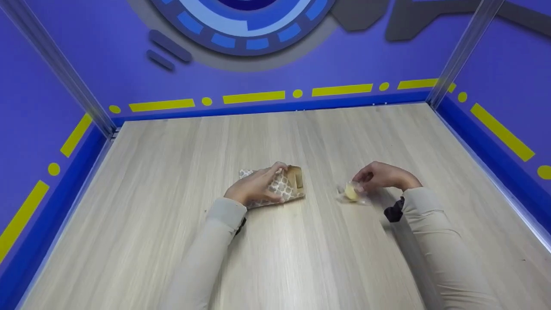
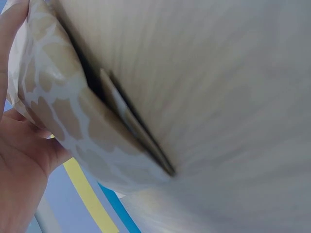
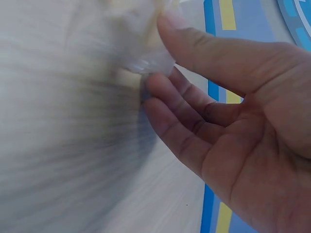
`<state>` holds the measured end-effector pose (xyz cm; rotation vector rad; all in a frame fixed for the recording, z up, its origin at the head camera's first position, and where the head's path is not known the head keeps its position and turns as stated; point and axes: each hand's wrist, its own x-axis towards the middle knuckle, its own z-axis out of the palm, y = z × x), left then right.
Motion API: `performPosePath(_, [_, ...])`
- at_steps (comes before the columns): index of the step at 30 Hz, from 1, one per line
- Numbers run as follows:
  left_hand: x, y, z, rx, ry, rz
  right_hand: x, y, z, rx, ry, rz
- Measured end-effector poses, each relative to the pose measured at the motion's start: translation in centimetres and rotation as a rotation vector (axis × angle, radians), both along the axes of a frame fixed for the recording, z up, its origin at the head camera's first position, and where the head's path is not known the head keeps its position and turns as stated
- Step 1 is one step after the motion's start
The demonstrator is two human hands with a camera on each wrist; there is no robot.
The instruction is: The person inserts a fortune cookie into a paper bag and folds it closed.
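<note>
A patterned paper bag (image 1: 280, 186) lies on its side on the table, its brown open mouth facing right in the head view. Around the bag curls my left hand (image 1: 257, 184), thumb at the near side and fingers over the far side. In the left wrist view the bag (image 2: 73, 111) shows a dark gap along its edge. To the right, my right hand (image 1: 383, 176) pinches a small clear plastic packet (image 1: 351, 192) with something pale yellow inside. The packet (image 3: 141, 43) is blurred in the right wrist view, between thumb and fingers. What the bag contains is hidden.
A light wood table (image 1: 172, 249) spreads beneath both hands. Blue walls (image 1: 267, 82) with yellow marks stand at the back and both sides. A dark strap (image 1: 394, 211) hangs at the right cuff.
</note>
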<state>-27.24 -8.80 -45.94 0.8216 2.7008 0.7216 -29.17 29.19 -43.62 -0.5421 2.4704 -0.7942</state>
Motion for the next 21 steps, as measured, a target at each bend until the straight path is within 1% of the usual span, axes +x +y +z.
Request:
performPosePath(11, [0.03, -0.03, 0.03, 0.003, -0.013, -0.001, -0.33, -0.40, -0.63, -0.030, 0.021, -0.040])
performPosePath(13, [0.01, -0.04, 0.02, 0.004, -0.010, -0.006, -0.32, -0.50, -0.68, -0.049, 0.029, -0.049])
performPosePath(19, [-0.23, -0.03, -0.11, 0.016, 0.025, -0.052, -0.23, -0.89, -0.85, -0.143, 0.038, -0.068])
performPosePath(21, [-0.27, -0.04, -0.14, 0.018, 0.029, -0.054, -0.27, -1.00, -0.99, -0.170, 0.042, -0.074])
